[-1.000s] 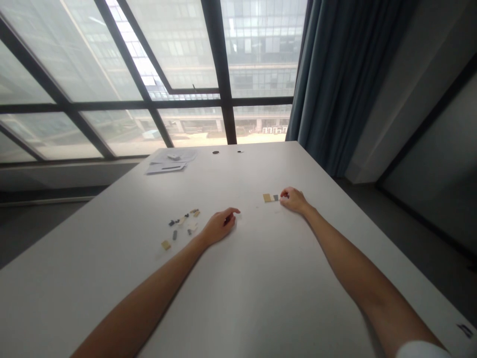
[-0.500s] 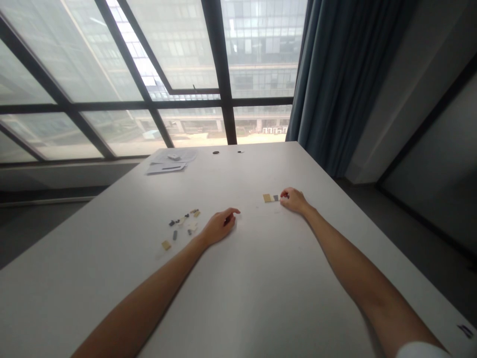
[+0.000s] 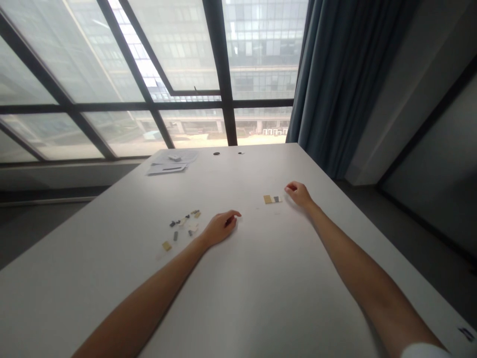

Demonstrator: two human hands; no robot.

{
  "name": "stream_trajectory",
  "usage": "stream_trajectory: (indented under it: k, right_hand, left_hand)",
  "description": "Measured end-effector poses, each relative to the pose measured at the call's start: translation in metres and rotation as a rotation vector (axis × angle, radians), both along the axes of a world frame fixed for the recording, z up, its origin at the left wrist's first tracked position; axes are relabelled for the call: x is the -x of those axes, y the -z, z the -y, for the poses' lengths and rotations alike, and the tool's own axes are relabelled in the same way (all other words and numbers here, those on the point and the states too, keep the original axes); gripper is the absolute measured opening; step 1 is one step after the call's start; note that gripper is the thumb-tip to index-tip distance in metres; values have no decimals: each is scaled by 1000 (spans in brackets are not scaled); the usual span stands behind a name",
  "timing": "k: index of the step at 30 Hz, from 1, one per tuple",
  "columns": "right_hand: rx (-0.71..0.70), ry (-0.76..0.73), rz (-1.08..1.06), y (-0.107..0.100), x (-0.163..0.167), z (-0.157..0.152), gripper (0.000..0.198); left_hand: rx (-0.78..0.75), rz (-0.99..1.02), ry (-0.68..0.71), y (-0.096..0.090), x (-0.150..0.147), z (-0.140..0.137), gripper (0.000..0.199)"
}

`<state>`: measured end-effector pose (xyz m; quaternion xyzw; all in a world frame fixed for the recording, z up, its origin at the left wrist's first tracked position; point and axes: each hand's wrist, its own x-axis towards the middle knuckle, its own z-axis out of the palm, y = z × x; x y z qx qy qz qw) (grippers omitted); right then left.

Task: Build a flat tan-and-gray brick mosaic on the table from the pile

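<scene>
Small flat pieces, tan, dark grey and white, form a short row on the white table (image 3: 238, 278); at its left end is a tan piece (image 3: 267, 199), with a dark grey piece (image 3: 276, 199) to its right. Just beyond the row's right end hovers my right hand (image 3: 297, 193), thumb and index finger pinched, apart from the row. Whatever is between those fingertips, if anything, is too small to make out. My left hand (image 3: 221, 227) rests on the table with its index finger stretched out and the other fingers loosely curled. Nothing held shows in it.
Left of my left hand lie several loose small pieces, among them a tan plate (image 3: 166, 245) and a grey bar (image 3: 175, 236). White papers (image 3: 167, 168) lie at the table's far left. A round black disc (image 3: 216, 153) sits near the far edge, by the window.
My right hand has drawn back up and slightly right from the row, uncovering the row's white right end. My left hand stays in place.
</scene>
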<state>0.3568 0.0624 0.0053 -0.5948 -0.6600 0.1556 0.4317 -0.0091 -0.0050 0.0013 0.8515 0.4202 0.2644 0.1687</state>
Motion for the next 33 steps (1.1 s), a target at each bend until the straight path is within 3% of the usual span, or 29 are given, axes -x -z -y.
stream_trajectory:
  k: [4,9,13,18,24,33]
  right_hand:
    - [-181,27,-107,-26,17,9,24]
    - [-209,-107,-30,-40,69,38,23]
    - [-160,-248,165,-27,105,63,19]
    - [-72,-368,353,-2,128,79,13]
    - [-44,-436,472,5,135,86,14]
    - [-54,-473,460,10,131,82,9]
  left_hand:
    - [1,0,3,1,-1,0,30]
    - [10,-11,11,-2,-4,2,30]
    - [21,-37,34,-7,-5,6,29]
    - [16,-55,50,-7,-7,7,28]
    - [-8,-71,81,-1,-5,3,27]
    - [-27,-123,70,3,-6,2,26]
